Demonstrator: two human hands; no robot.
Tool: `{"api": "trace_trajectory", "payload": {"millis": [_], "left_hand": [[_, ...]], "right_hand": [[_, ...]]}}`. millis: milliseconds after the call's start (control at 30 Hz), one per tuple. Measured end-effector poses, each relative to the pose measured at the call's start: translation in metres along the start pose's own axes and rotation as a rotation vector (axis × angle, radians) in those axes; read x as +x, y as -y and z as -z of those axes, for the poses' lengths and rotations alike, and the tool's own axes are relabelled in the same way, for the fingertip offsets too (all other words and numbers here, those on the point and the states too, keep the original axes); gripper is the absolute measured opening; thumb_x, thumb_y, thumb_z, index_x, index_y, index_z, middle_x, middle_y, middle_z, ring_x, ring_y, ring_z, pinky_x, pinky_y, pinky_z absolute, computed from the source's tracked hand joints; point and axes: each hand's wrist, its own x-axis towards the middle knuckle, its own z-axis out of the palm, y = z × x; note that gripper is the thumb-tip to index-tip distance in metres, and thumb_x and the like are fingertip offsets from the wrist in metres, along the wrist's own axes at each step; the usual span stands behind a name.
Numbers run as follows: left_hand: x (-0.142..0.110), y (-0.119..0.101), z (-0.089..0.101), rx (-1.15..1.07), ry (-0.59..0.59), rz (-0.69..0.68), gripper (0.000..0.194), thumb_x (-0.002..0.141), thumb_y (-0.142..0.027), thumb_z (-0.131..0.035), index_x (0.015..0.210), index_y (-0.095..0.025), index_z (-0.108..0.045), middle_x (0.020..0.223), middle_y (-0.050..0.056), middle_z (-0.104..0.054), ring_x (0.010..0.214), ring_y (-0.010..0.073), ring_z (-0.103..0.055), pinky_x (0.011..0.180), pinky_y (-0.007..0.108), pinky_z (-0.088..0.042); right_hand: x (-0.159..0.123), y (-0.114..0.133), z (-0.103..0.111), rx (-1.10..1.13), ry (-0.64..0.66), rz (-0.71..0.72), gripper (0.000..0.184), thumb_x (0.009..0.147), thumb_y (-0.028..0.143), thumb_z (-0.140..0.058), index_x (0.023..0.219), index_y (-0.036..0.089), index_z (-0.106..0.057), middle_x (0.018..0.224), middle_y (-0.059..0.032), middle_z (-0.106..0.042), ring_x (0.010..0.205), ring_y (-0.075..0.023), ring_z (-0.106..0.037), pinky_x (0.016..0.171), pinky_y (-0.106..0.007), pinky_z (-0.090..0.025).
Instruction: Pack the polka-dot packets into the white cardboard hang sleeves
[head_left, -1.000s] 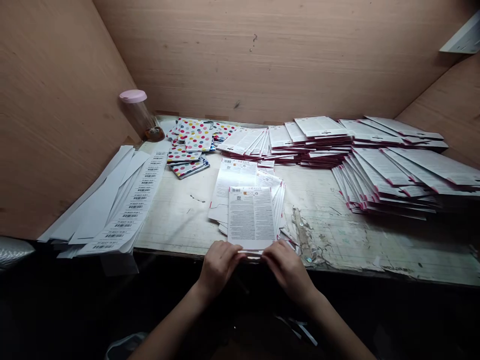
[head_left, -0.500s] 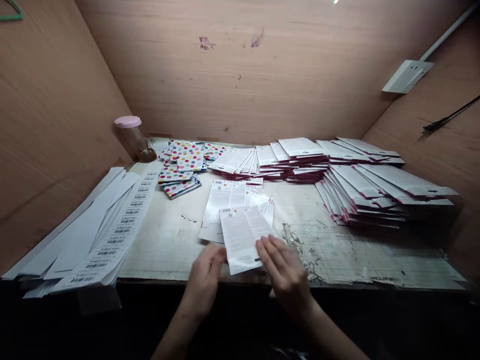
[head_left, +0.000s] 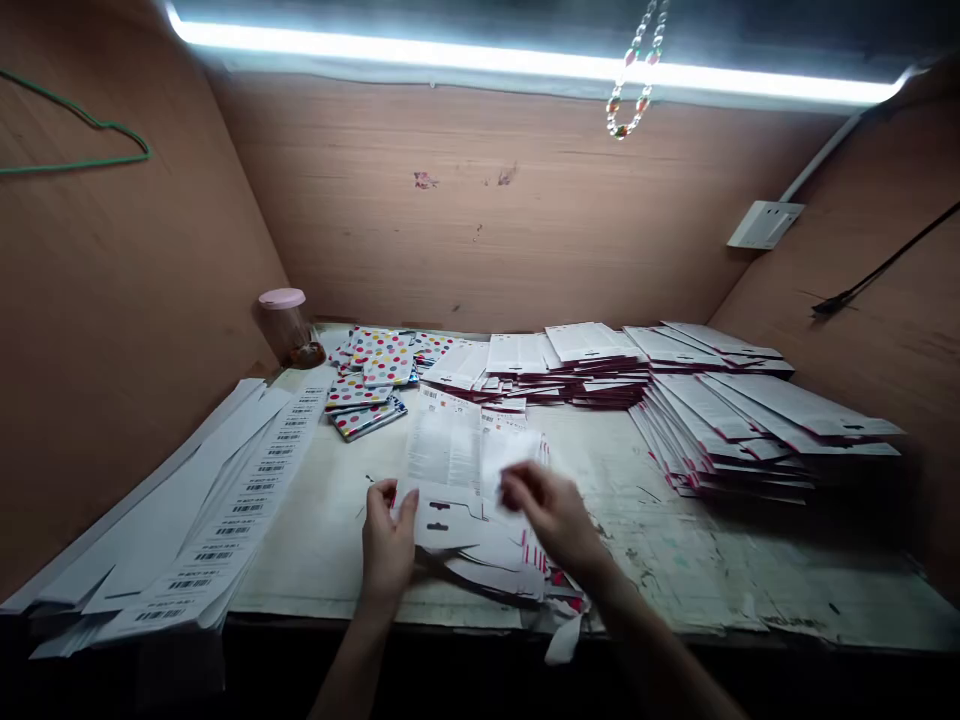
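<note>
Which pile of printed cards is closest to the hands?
The loose spread of printed cards at mid-table, under the left hand and right hand. The neat red-edged stacks lie farther back and to the right.

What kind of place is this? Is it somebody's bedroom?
It looks more like a small packing workspace than a bedroom. Tidy piles of printed cards with red edges cover the table, long strips of barcode labels lie ready, and polka-dot packets are stacked nearby.
</note>
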Motion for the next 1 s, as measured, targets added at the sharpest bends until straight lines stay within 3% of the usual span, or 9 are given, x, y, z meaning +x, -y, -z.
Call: {"api": "trace_trajectory", "payload": {"millis": [67, 133, 267, 333, 467, 533, 800, 867, 1000], "left_hand": [[-0.018, -0.006, 0.002, -0.161, -0.024, 0.026, 0.033, 0.088, -0.049, -0.049, 0.107, -0.022, -0.043, 0.1, 0.008, -0.065, 0.095, 0.0246, -0.066, 0.079, 0.038, -0.055], [-0.039, -0.01, 0.001, -0.374, -0.035, 0.076, 0.039, 0.085, -0.046, -0.059, 0.113, -0.023, -0.045, 0.102, 0.007, -0.067, 0.096, 0.0236, -0.067, 0.081, 0.035, -0.055], [-0.073, -0.006, -0.003, -0.538, 0.111, 0.131, 0.044, 0.078, -0.04, -0.071, 0.114, -0.021, -0.055, 0.107, 0.008, -0.07, 0.097, 0.0244, -0.069, 0.087, 0.036, -0.055], [-0.082, -0.001, -0.003, -0.527, 0.113, 0.124, 0.041, 0.078, -0.038, -0.071, 0.112, -0.019, -0.059, 0.107, 0.008, -0.071, 0.097, 0.0242, -0.069, 0.087, 0.034, -0.056], [-0.092, 0.005, 0.0, -0.513, -0.06, 0.093, 0.039, 0.075, -0.036, -0.074, 0.107, -0.019, -0.059, 0.097, 0.006, -0.073, 0.086, 0.0219, -0.071, 0.075, 0.029, -0.058], [-0.097, 0.005, 0.001, -0.498, -0.072, 0.088, 0.035, 0.074, -0.037, -0.075, 0.1, -0.018, -0.061, 0.089, 0.006, -0.074, 0.079, 0.0221, -0.072, 0.07, 0.029, -0.059], [-0.108, 0.0, 0.009, -0.227, -0.096, 0.198, 0.049, 0.056, -0.045, -0.085, 0.092, -0.018, -0.064, 0.079, 0.008, -0.073, 0.074, 0.0333, -0.07, 0.059, 0.038, -0.055], [-0.105, -0.002, 0.016, -0.255, -0.002, 0.245, 0.048, 0.056, -0.044, -0.086, 0.091, -0.019, -0.066, 0.077, 0.008, -0.073, 0.073, 0.0338, -0.07, 0.061, 0.039, -0.055], [-0.104, -0.007, 0.04, -0.553, 0.436, 0.312, 0.035, 0.073, -0.04, -0.077, 0.101, -0.021, -0.067, 0.09, 0.007, -0.072, 0.086, 0.029, -0.068, 0.075, 0.042, -0.056]], "right_hand": [[-0.045, 0.003, -0.03, 0.622, 0.131, -0.309, 0.035, 0.093, 0.046, -0.053, 0.11, 0.017, -0.061, 0.094, -0.011, -0.071, 0.075, -0.0212, -0.071, 0.067, -0.038, -0.058], [-0.07, 0.004, -0.052, 1.068, 0.068, -0.455, 0.046, 0.083, 0.05, -0.067, 0.116, 0.018, -0.061, 0.111, -0.0133, -0.069, 0.093, -0.0236, -0.07, 0.084, -0.041, -0.056], [-0.076, 0.005, -0.068, 1.453, -0.178, -0.589, 0.046, 0.066, 0.041, -0.085, 0.101, 0.014, -0.071, 0.106, -0.0113, -0.071, 0.101, -0.0213, -0.067, 0.098, -0.034, -0.049], [-0.075, 0.006, -0.067, 1.51, -0.231, -0.662, 0.043, 0.064, 0.038, -0.086, 0.096, 0.013, -0.073, 0.102, -0.0109, -0.073, 0.097, -0.0202, -0.068, 0.095, -0.032, -0.05], [-0.081, 0.007, -0.063, 1.531, -0.266, -0.776, 0.047, 0.056, 0.038, -0.09, 0.093, 0.013, -0.074, 0.1, -0.0107, -0.073, 0.096, -0.0224, -0.068, 0.092, -0.035, -0.052], [-0.085, 0.009, -0.061, 1.561, -0.245, -0.801, 0.052, 0.052, 0.037, -0.092, 0.094, 0.013, -0.074, 0.103, -0.011, -0.073, 0.099, -0.0235, -0.067, 0.094, -0.035, -0.051], [-0.089, 0.026, -0.068, 1.482, -0.212, -0.601, 0.035, 0.073, 0.033, -0.081, 0.102, 0.018, -0.07, 0.104, -0.0071, -0.071, 0.092, -0.0197, -0.067, 0.086, -0.033, -0.052], [-0.093, 0.029, -0.072, 1.426, -0.238, -0.587, 0.036, 0.072, 0.035, -0.082, 0.103, 0.019, -0.07, 0.1, -0.0074, -0.072, 0.089, -0.021, -0.068, 0.083, -0.034, -0.052], [-0.104, 0.032, -0.074, 1.357, -0.336, -0.563, 0.03, 0.069, 0.037, -0.083, 0.09, 0.018, -0.073, 0.082, -0.0068, -0.073, 0.082, -0.0217, -0.068, 0.079, -0.035, -0.052]]}}
